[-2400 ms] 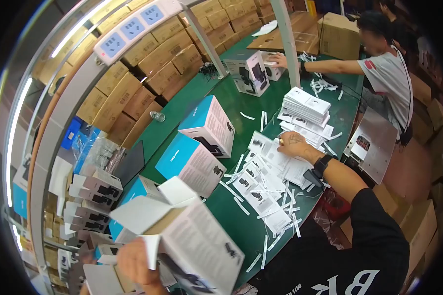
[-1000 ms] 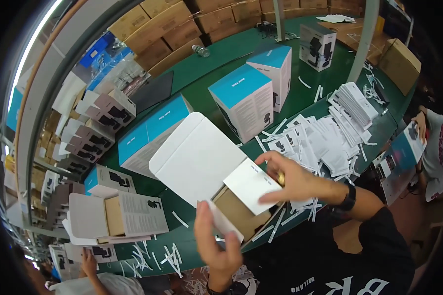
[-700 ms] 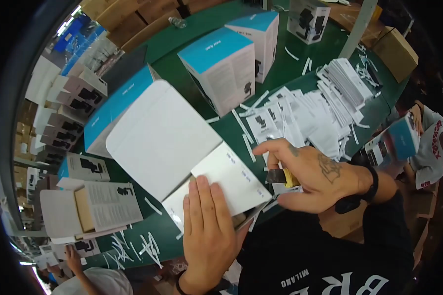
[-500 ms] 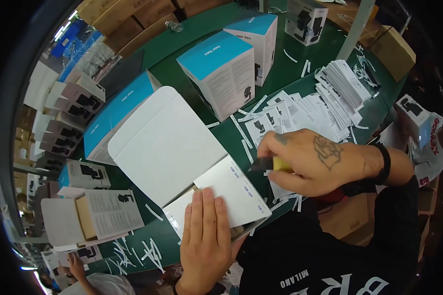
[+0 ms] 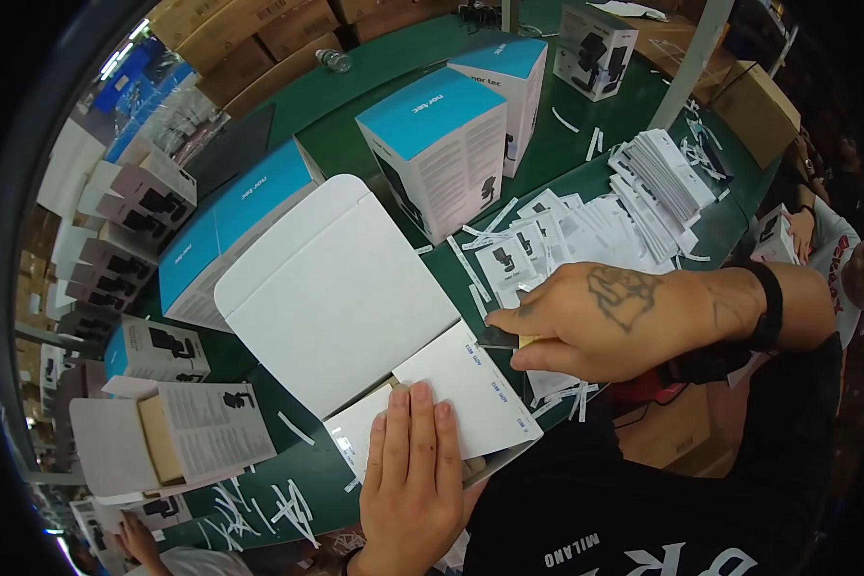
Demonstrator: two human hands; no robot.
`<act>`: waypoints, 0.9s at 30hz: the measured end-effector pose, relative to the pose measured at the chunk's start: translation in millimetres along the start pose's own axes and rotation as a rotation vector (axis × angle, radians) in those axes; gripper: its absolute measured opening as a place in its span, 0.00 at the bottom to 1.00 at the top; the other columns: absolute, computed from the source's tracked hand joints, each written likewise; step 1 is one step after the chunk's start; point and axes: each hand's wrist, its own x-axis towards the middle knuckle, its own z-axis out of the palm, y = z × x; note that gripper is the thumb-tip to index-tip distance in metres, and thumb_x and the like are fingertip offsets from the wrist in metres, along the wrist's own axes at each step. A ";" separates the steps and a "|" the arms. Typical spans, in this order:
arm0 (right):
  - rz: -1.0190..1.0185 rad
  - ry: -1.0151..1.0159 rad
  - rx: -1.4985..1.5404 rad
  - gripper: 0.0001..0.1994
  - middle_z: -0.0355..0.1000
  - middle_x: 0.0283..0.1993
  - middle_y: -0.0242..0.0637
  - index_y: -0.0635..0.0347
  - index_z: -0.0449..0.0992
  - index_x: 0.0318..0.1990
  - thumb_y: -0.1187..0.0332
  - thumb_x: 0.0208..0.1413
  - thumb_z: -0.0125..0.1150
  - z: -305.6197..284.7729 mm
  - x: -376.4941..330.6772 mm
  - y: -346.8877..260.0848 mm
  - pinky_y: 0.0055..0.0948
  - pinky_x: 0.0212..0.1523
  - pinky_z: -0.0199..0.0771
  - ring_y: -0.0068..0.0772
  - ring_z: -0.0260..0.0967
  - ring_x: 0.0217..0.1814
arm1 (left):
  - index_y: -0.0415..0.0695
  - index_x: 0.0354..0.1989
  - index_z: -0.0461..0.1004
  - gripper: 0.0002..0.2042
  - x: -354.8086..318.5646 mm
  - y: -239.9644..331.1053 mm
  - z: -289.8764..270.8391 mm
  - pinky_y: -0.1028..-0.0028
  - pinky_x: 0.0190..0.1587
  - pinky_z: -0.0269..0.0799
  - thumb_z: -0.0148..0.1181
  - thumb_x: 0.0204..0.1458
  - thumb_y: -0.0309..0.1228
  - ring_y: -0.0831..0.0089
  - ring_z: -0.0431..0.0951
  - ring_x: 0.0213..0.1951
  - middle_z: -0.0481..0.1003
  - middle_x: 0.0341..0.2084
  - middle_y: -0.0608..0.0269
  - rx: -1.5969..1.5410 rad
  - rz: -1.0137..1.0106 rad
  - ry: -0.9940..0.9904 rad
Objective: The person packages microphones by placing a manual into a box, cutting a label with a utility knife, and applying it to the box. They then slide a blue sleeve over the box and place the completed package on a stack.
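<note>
One tool [image 5: 528, 341] mostly hidden in right hand [image 5: 600, 322]; left hand [image 5: 413, 490] overlaps flaps [image 5: 470, 394]

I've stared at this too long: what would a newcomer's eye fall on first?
Probably the open white box at centre, its broad lid folded back and the left fingers flat on its flaps. By its right edge, the right fingers hold a yellow tool. Blue-topped boxes stand behind, with leaflets heaped to their right.

Left grip [image 5: 413, 490] lies on an open box [image 5: 341, 288]; right grip [image 5: 600, 322] holds a yellow tool [image 5: 528, 340].
</note>
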 end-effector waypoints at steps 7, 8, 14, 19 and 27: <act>-0.161 0.126 -0.548 0.22 0.77 0.32 0.46 0.69 0.72 0.59 0.64 0.61 0.62 8.5 -8.5 -42.7 0.33 0.25 0.78 0.43 0.79 0.29 | 0.26 0.65 0.65 0.40 -9.1 -2.5 -8.3 0.46 0.66 0.64 0.71 0.50 0.43 0.35 0.65 0.67 0.65 0.65 0.31 0.000 -0.001 0.023; -0.199 0.089 -0.600 0.22 0.77 0.32 0.46 0.68 0.72 0.59 0.64 0.60 0.63 7.6 -7.5 -45.8 0.32 0.25 0.79 0.43 0.79 0.29 | 0.26 0.65 0.65 0.40 -10.7 -3.7 -9.4 0.47 0.67 0.64 0.71 0.50 0.43 0.35 0.65 0.67 0.65 0.65 0.31 0.002 -0.002 0.023; -0.129 0.280 -0.100 0.24 0.78 0.31 0.47 0.66 0.73 0.57 0.63 0.56 0.67 10.9 13.8 -26.9 0.36 0.30 0.80 0.48 0.79 0.30 | 0.26 0.64 0.66 0.39 -17.8 -3.8 -8.5 0.48 0.67 0.63 0.71 0.50 0.44 0.36 0.66 0.67 0.66 0.65 0.32 0.008 -0.005 0.052; -0.029 0.291 0.025 0.21 0.78 0.33 0.50 0.68 0.74 0.52 0.63 0.56 0.65 13.7 22.6 -35.2 0.44 0.37 0.80 0.55 0.79 0.32 | 0.27 0.63 0.67 0.39 -24.2 -9.6 -6.2 0.49 0.68 0.63 0.71 0.50 0.44 0.37 0.66 0.67 0.67 0.65 0.33 -0.002 -0.001 0.049; 0.024 0.241 -0.099 0.15 0.78 0.33 0.53 0.69 0.72 0.48 0.67 0.59 0.60 2.4 5.5 -32.2 0.46 0.35 0.78 0.56 0.78 0.32 | 0.28 0.63 0.67 0.38 -22.7 -8.6 -7.1 0.48 0.67 0.63 0.70 0.51 0.45 0.37 0.66 0.67 0.67 0.65 0.33 0.007 -0.002 0.058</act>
